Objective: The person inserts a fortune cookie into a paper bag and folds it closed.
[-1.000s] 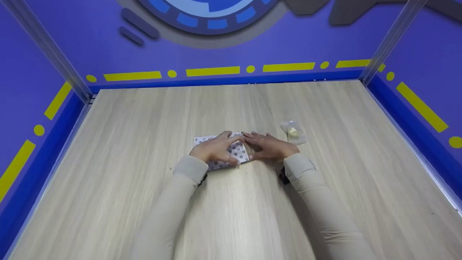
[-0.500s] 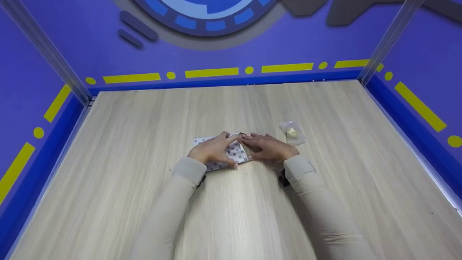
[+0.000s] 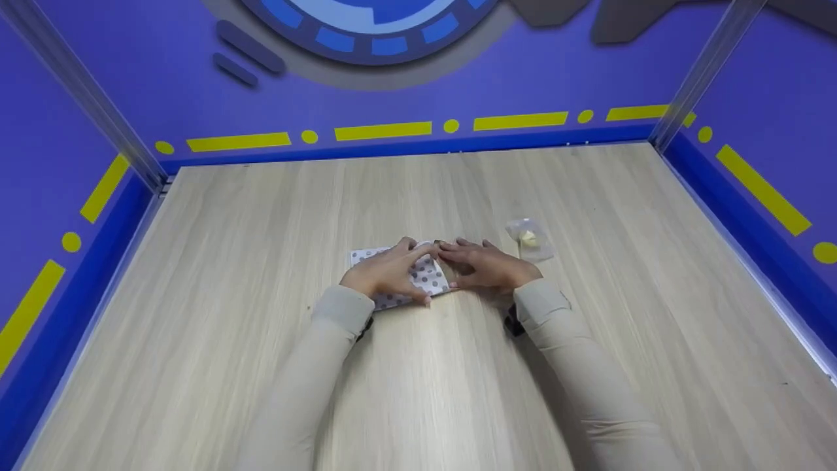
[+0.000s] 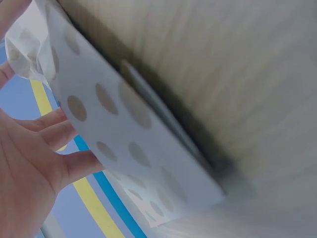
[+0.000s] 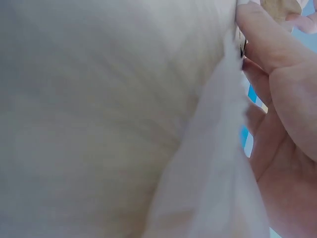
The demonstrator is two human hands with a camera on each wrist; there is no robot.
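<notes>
A flat package in white polka-dot wrapping paper point(image 3: 428, 278) lies at the middle of the table. The left hand point(image 3: 386, 271) spans it, thumb at the near edge and fingers at the far edge. Seen from the left wrist, those fingers point(image 4: 81, 166) touch the far side of the dotted paper point(image 4: 133, 148), and its end is crumpled. At the right end the right hand point(image 3: 494, 268) holds the paper between thumb and fingers. In the right wrist view the thumb point(image 5: 267, 34) reaches the package's end, where something tan point(image 5: 280, 10) shows. The paper's underside is hidden.
Just beyond the right hand lies a clear plastic bag point(image 3: 546, 248) with a small pale yellow thing point(image 3: 528, 239) inside. In the right wrist view a translucent sheet point(image 5: 208, 173) stands near that hand. Blue panels point(image 3: 392, 104) border the wooden table point(image 3: 261, 216).
Both hands stay almost where they were on the package. The left thumb has shifted very slightly, and the view has moved a little.
</notes>
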